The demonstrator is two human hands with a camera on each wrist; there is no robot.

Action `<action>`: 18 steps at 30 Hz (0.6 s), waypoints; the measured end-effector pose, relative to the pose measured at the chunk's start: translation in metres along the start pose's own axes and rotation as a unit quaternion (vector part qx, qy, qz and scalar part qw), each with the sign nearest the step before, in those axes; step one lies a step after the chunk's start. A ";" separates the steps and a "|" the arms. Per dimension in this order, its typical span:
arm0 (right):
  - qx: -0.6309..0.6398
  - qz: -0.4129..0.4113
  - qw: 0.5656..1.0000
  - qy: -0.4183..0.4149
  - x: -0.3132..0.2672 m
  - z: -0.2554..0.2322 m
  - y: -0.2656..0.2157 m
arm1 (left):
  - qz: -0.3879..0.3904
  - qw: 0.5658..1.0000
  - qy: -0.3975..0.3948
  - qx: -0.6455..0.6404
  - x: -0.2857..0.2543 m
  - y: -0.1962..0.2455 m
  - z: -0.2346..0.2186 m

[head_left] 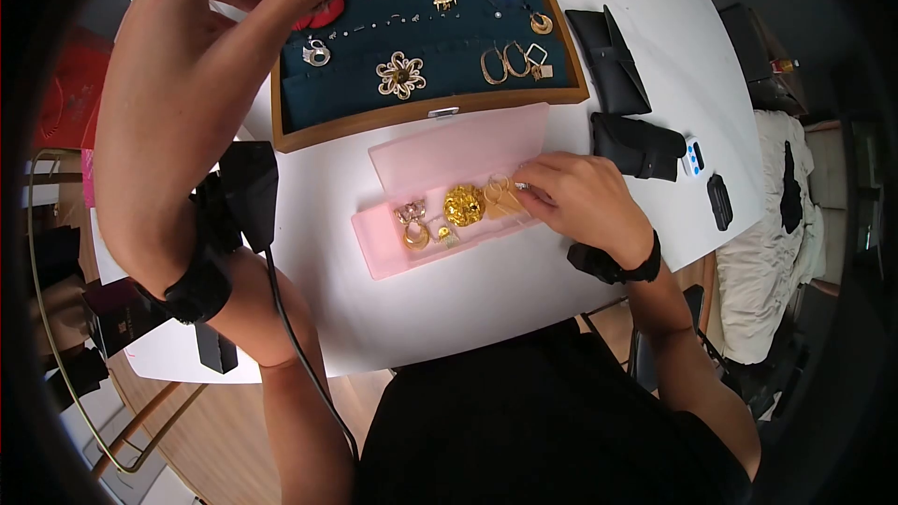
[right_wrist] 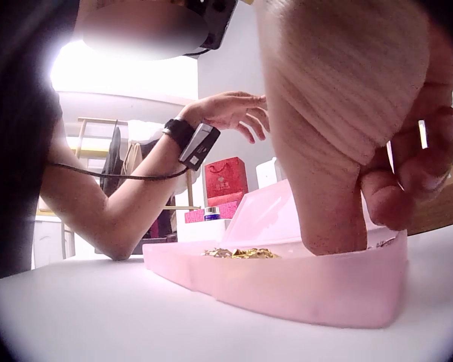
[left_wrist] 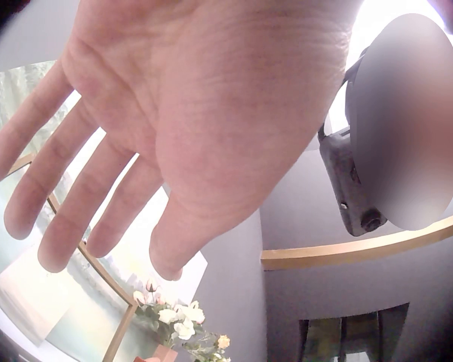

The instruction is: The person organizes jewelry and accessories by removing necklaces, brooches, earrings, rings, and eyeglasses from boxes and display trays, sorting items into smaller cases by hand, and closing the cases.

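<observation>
My left hand (head_left: 187,84) is raised over the left side of the wooden jewelry case (head_left: 430,116), near the camera. Its fingers are spread and hold nothing, as the left wrist view also shows. A pink box (head_left: 379,248) stands in front of the case with its lid (head_left: 458,154) tipped back. In it lie a round textured gold piece (head_left: 464,206), a gold ring (head_left: 415,236) and thin gold hoop earrings (head_left: 499,192). My right hand (head_left: 594,206) reaches into the box's right end, thumb and fingers dipping beside the hoops; I cannot tell whether they pinch anything.
A flower brooch (head_left: 401,76), hoop earrings (head_left: 494,66) and a silver swan-shaped brooch (head_left: 316,53) lie on the case's dark green lining. Black pouches (head_left: 638,146) and a small black object (head_left: 718,202) lie at the right. A black cable (head_left: 285,318) hangs from my left wrist.
</observation>
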State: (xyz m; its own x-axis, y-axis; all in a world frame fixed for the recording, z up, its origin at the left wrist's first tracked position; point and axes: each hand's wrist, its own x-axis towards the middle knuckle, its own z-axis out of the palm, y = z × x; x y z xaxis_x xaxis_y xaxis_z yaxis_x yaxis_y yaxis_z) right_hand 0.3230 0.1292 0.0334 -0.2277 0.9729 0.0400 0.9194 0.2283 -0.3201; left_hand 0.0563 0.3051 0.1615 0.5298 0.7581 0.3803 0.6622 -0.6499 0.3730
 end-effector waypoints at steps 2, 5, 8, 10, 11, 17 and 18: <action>-0.002 0.011 1.000 0.003 0.000 0.000 -0.001 | -0.005 1.000 -0.005 -0.010 0.000 0.007 -0.001; 0.008 0.008 1.000 0.000 -0.001 -0.001 -0.003 | -0.003 0.998 -0.001 -0.058 -0.001 0.007 -0.001; 0.027 -0.008 1.000 0.009 0.000 -0.001 -0.001 | 0.001 0.995 0.013 -0.100 -0.001 0.011 0.001; 0.033 -0.011 0.999 0.004 0.002 -0.015 -0.001 | -0.004 0.994 0.011 -0.110 0.000 0.010 0.002; 0.059 -0.006 0.998 0.006 0.005 -0.024 -0.001 | 0.000 0.995 0.018 -0.097 -0.001 0.010 0.002; 0.035 0.020 0.993 0.109 0.044 -0.068 0.031 | -0.018 0.994 0.010 -0.106 0.000 0.013 0.000; 0.019 0.036 0.993 0.109 0.058 -0.072 0.041 | -0.016 0.994 0.011 -0.105 0.000 0.014 0.000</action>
State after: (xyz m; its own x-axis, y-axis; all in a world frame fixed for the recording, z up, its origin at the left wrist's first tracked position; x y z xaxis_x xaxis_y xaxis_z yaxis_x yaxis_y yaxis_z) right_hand 0.3702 0.1971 0.0909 -0.0827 0.9725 0.2178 0.9174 0.1596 -0.3647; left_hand 0.0658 0.2962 0.1666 0.4972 0.7789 0.3823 0.5527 -0.6240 0.5524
